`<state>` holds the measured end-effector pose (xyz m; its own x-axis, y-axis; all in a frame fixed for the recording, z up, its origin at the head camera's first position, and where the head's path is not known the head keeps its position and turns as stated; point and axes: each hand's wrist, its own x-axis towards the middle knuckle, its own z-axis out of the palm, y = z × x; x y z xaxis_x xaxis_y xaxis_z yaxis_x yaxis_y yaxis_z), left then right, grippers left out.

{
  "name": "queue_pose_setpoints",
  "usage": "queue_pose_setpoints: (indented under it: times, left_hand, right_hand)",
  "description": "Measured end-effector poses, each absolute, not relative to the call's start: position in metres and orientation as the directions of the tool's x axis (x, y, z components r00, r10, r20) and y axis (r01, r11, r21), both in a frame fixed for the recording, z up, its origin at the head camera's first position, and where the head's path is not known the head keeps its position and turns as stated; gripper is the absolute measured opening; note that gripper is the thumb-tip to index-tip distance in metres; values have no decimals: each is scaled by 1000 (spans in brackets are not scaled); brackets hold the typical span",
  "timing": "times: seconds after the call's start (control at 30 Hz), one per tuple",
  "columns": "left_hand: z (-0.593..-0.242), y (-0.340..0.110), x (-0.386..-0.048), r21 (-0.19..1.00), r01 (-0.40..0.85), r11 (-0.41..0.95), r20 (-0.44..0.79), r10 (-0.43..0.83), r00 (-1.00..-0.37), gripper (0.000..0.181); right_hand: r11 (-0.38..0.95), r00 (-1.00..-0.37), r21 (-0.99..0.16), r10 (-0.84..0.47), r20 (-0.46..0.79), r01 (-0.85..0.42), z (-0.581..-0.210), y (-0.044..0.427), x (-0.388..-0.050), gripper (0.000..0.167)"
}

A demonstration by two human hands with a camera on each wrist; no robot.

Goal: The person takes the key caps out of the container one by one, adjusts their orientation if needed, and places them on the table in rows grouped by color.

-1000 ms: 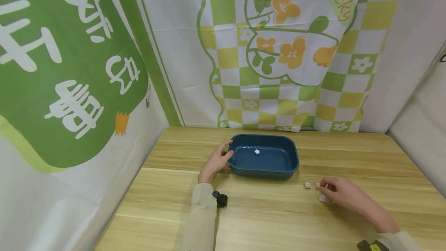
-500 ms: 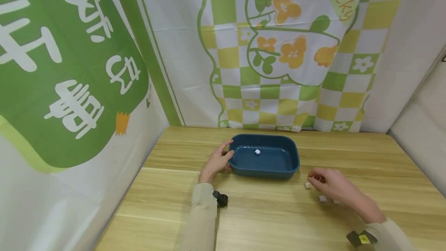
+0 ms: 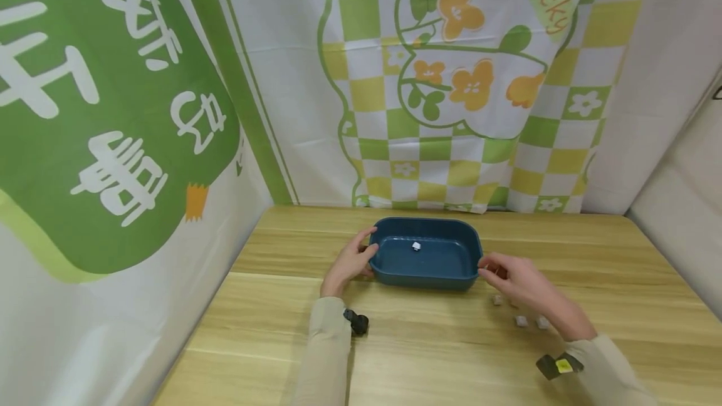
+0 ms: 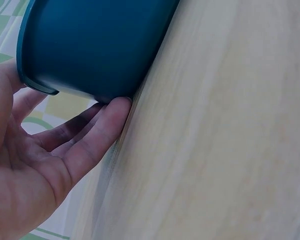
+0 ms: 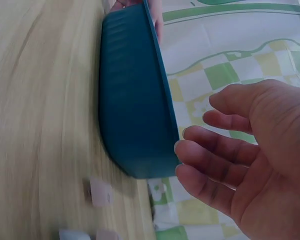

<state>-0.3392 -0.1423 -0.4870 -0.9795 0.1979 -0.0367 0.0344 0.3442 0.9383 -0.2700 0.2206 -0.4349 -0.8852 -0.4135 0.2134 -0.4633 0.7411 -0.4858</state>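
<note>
A dark blue rectangular basin (image 3: 429, 282) stands on the wooden table, with one small white keycap-like piece (image 3: 416, 246) inside. My left hand (image 3: 351, 263) holds the basin's left end; in the left wrist view its fingers (image 4: 97, 132) press low on the basin wall. At the basin's right end is my right hand (image 3: 521, 281), its thumb and fingertips drawn together beside the rim. It seems to pinch a small white piece, mostly hidden by the fingers. Several similar pieces lie under and in front of this hand, including one white piece (image 3: 521, 321) and another (image 5: 101, 192).
The wooden table (image 3: 429, 356) reaches back to a green and white checked cloth (image 3: 434, 161). Another printed cloth (image 3: 113, 143) hangs along the left. Dark wrist-worn devices are on the left sleeve (image 3: 321, 349) and the right sleeve (image 3: 606, 368).
My right hand has moved left from among the small pieces to the basin's right rim, uncovering pieces behind it. My left hand and the basin have stayed in place.
</note>
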Motion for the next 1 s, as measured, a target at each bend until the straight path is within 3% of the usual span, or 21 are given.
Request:
queue_pose_setpoints:
  times: [0.43, 1.0]
  left_hand:
    - [-487, -143, -341, 946, 42, 322, -29, 214, -976, 49]
    - [-490, -143, -342, 948, 30, 317, -37, 202, -979, 49]
  right_hand:
    - [692, -868, -524, -407, 284, -496, -437, 190, -290, 15]
    - [639, -869, -599, -430, 243, -483, -448, 156, -313, 18]
